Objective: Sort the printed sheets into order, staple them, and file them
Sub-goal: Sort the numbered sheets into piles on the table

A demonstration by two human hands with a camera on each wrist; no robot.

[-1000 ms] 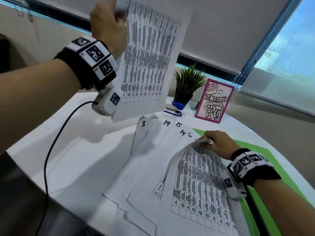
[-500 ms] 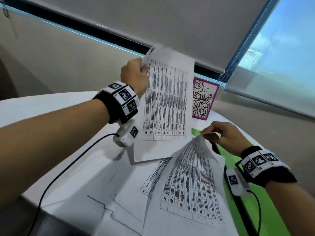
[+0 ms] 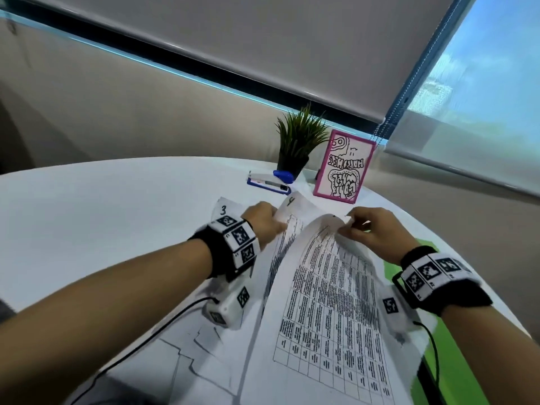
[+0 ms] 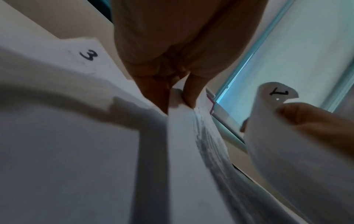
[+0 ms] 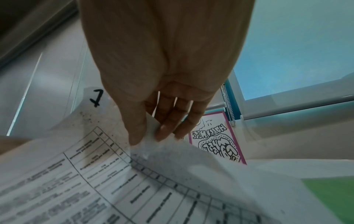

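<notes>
My left hand (image 3: 270, 222) pinches the upper edge of a printed sheet (image 3: 280, 252) between thumb and fingers (image 4: 189, 97), low over the table. Close beside it, my right hand (image 3: 355, 228) pinches the curled top corner of another printed sheet (image 3: 330, 302) with a table on it; thumb and fingers (image 5: 162, 131) meet on the paper. A handwritten number like a 1 or 7 (image 5: 95, 98) sits at a top corner. More sheets lie spread underneath, one marked 3 (image 3: 223, 210). The blue and white stapler (image 3: 270, 181) lies beyond the hands.
A potted plant (image 3: 298, 141) and a pink-framed drawing (image 3: 344, 168) stand at the back of the white round table (image 3: 117, 229). A green folder or mat (image 3: 455, 381) lies at the right under the sheets. Black cables trail from both wrists.
My left hand has come down from high on the left with its sheet, to table level beside the right hand. The right hand keeps its pinch on its sheet's corner.
</notes>
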